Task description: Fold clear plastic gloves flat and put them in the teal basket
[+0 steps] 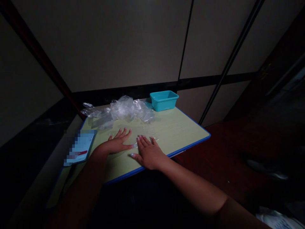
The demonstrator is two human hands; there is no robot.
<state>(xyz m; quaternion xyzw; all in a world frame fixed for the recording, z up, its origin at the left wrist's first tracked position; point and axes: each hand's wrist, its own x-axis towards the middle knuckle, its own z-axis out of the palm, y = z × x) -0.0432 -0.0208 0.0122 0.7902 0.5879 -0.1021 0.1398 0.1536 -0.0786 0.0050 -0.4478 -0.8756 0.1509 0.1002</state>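
Observation:
Both my hands lie palm down on a clear plastic bag (140, 129) spread flat on the small table (181, 127). My left hand (118, 142) has its fingers spread, the thumb pointing right. Just beside it, my right hand (149, 152) rests near the table's front edge, fingers stretched forward and thumb out to the left. Neither hand holds anything. The bag's outline is faint, and part of it is hidden under the hands. Behind them a heap of crumpled clear plastic bags (126, 109) lies along the table's far side.
A turquoise plastic basket (164, 101) stands at the far right corner of the table. On the left edge lies a phone (82, 146) with its screen lit and partly blurred. Cabinet panels (128, 44) rise right behind the table. The dark red floor (228, 152) shows at right.

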